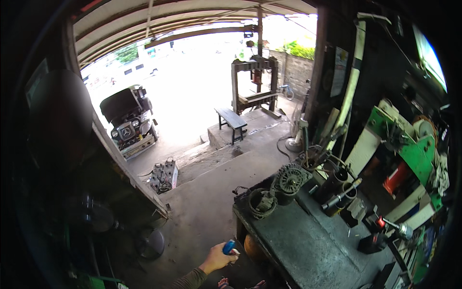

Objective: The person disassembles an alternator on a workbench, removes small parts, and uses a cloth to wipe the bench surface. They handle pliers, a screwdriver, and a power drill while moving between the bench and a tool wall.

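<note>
My left hand (218, 259) reaches in from the lower edge in a dark olive sleeve. Its fingers are closed round a small, shiny blue object (229, 247), whose kind I cannot make out. The hand is in the air just left of a dark metal workbench (308, 236). On the bench's far left corner sit an alternator (291, 179) with its finned face up and an open round housing (263, 203) beside it. My right hand is out of view.
Metal tubes (333, 185) and a red-and-silver power tool (397, 226) stand on the bench. Batteries (163, 174) lie by the doorway's step. Outside are a small bench (232, 118), a press frame (255, 82) and a vehicle with its hood up (127, 127). A person (60, 120) stands at left.
</note>
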Available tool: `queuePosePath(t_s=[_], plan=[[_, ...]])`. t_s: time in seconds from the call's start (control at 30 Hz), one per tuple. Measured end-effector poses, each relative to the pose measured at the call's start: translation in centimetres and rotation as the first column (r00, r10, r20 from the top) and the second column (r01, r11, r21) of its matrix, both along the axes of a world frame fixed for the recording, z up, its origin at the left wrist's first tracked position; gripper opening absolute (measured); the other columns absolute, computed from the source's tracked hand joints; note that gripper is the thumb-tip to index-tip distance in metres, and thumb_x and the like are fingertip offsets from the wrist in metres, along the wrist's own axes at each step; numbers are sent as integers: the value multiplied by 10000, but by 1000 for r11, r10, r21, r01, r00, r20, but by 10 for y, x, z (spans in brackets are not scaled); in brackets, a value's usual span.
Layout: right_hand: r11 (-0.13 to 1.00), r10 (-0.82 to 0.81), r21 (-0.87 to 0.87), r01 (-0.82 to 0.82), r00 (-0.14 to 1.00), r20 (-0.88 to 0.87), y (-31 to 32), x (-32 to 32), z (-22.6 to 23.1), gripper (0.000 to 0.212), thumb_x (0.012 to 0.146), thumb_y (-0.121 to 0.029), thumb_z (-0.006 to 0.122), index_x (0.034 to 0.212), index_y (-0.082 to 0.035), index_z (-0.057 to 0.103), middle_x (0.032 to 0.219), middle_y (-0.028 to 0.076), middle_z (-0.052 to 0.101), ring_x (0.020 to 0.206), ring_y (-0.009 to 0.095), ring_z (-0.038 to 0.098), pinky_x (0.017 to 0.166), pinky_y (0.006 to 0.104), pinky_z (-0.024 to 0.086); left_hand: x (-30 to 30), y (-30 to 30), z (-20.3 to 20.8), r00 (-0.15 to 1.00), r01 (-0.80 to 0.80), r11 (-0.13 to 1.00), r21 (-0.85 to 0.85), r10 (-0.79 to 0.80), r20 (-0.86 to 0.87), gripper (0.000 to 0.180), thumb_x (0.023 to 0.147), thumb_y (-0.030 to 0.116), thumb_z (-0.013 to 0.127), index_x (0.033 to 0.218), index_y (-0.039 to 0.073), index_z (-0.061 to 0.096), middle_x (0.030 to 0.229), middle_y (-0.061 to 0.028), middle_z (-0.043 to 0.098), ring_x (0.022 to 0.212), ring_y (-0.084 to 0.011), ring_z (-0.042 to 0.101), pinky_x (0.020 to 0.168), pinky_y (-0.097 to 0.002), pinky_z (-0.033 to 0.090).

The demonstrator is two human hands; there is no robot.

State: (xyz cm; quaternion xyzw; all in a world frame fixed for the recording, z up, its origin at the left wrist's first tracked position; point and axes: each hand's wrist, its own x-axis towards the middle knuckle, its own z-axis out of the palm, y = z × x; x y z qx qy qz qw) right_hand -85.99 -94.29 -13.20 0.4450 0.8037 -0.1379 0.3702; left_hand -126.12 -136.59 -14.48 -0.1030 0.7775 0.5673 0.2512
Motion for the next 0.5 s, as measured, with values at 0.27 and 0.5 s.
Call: queuePosePath(t_s=[0.27, 0.5], plan=[[778, 245, 566, 272, 698, -672, 76, -53, -57, 268, 889, -55, 579, 1122, 8, 694, 1204, 247, 653, 1064, 415, 639, 929, 482, 526, -25, 71, -12, 924, 319, 947, -22, -317, -213, 237, 754, 77, 862, 901, 37, 681, 773, -29, 672, 602, -102, 609, 540, -277, 518], [881, -432, 108, 460, 877, -209, -28, 47, -57, 308, 822, -188, 718, 1077, -19, 751, 1162, 246, 695, 1177, 408, 626, 1039, 440, 487, -24, 80, -2, 954, 273, 962, 19, -268, -134, 228, 791, 0, 759, 970, 1, 617, 730, -78, 654, 468, -114, 543, 419, -238, 411]])
